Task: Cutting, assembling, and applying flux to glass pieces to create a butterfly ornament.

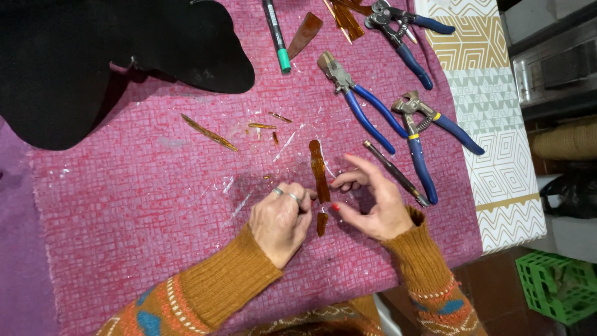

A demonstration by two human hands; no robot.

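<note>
Two hands meet over the pink worktop (pixel 143 205): left hand (pixel 283 218) seems pinched on the amber glass strip (pixel 319 174), right hand (pixel 373 202) half-open just beside it. Grip near the score, away from sharp edges.

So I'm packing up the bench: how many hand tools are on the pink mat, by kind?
Blue-handled pliers: 3
Green-tipped marker pen: 1
Slim metal-tipped stick tool: 1
Total: 5
</note>
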